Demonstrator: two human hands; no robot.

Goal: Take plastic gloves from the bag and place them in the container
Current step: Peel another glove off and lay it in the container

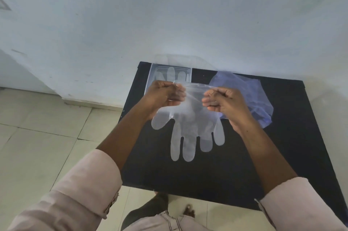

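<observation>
A clear plastic glove [190, 129] hangs over the black table [282, 151], cuff up and fingers pointing down toward me. My left hand [164, 94] pinches the cuff's left corner and my right hand [221, 100] pinches its right corner, stretching the cuff between them. Behind my left hand a clear rectangular container [153, 74] sits at the table's far left, with at least one glove [172, 74] lying inside. A bluish translucent plastic bag [250, 95] lies crumpled on the table behind my right hand.
The table stands against a pale wall [169, 14]. Tiled floor [47, 136] spreads out to the left and in front of it. My own legs and a foot [188, 212] show below the table's near edge.
</observation>
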